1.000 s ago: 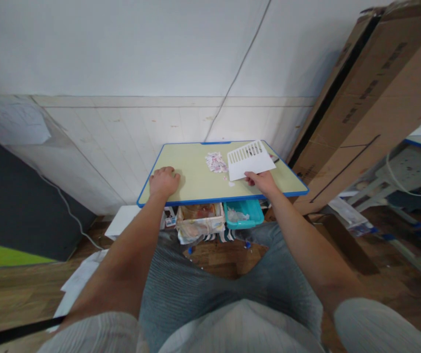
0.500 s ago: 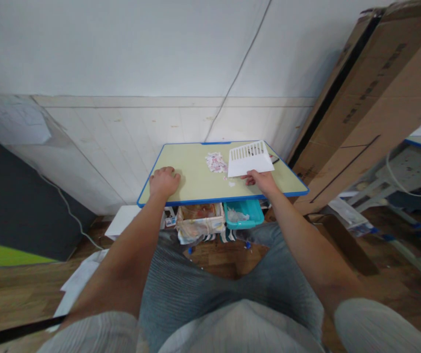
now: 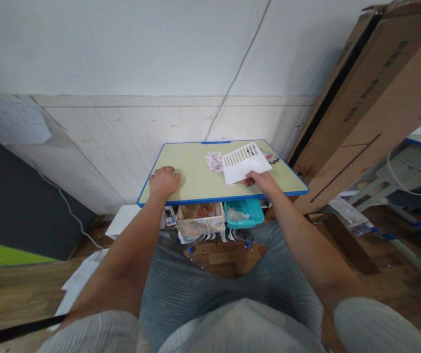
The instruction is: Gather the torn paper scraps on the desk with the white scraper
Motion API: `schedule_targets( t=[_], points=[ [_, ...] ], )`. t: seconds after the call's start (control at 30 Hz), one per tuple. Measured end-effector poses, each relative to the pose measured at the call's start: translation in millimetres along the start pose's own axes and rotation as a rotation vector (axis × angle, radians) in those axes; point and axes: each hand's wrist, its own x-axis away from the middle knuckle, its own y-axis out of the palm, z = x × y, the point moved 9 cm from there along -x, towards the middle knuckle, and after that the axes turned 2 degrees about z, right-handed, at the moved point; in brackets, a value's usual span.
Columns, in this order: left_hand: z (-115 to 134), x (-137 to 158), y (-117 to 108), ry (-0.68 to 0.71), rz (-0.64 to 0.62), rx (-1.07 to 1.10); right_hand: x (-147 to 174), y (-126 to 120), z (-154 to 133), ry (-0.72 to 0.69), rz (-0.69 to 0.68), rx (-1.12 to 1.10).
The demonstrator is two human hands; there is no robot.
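My right hand (image 3: 257, 180) pinches the near edge of a white sheet with a row of slots cut along its far side (image 3: 246, 169), thumb on top and fingers beneath. The sheet is tilted above the right half of the small table (image 3: 192, 181). Left of it, partly covered, lies a pile of small white and pink paper pieces (image 3: 213, 162). Beyond its right corner is a patterned item (image 3: 271, 156), too blurred to name. My left hand (image 3: 165, 181) rests palm down at the table's left side, fingers stretched out and nothing held.
Below the table's blue front edge hang a cloth-lined basket (image 3: 200, 224) and a teal plastic bin (image 3: 245, 224) with clear plastic in it. Tall cardboard boxes (image 3: 376, 98) lean at the right. A white wall (image 3: 140, 117) with a cable stands behind.
My right hand has drawn the slotted sheet slightly left and nearer, turning it. It now overlaps the paper pile's edge, and more of the patterned item shows. My left hand has stayed still.
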Motion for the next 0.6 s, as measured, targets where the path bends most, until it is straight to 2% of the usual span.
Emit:
schedule_targets(
  t=[0.27, 0.6],
  points=[
    [-1, -1, 0, 0.008, 0.016, 0.0, -1, -12, 0, -0.013, 0.099, -0.204],
    [1, 0, 0, 0.008, 0.009, -0.02, 0, -11, 1, -0.004, 0.117, -0.227]
  ],
)
